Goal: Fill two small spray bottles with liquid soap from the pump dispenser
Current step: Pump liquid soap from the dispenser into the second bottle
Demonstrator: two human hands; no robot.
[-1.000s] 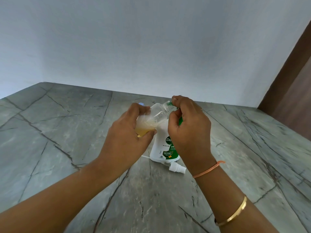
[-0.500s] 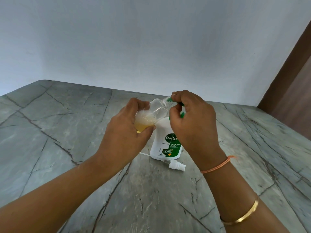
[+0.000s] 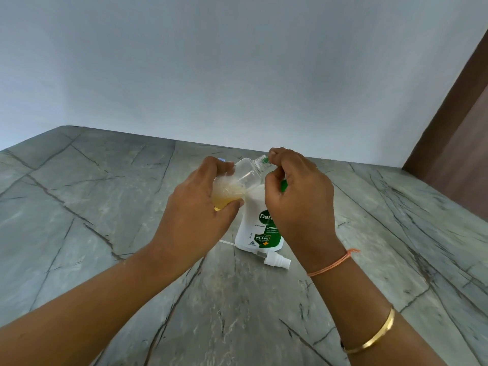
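Observation:
My left hand (image 3: 195,212) grips a small clear spray bottle (image 3: 244,177), tilted with its open neck pointing up and right toward the pump spout. Foamy amber soap fills its lower part. My right hand (image 3: 298,202) curls over the green pump head (image 3: 284,184) of the white soap dispenser (image 3: 257,228), which stands on the stone counter behind both hands. The pump head is mostly hidden by my fingers. A white spray cap with its thin dip tube (image 3: 276,261) lies on the counter in front of the dispenser.
The grey veined stone counter (image 3: 105,207) spreads to both sides and meets a pale wall (image 3: 237,75) at the back. A brown wooden panel (image 3: 462,154) stands at the far right. A small blue object (image 3: 221,160) peeks out behind my left hand.
Both hands stay on the bottle and the pump. The soap in the small bottle looks foamier, and the view has shifted slightly.

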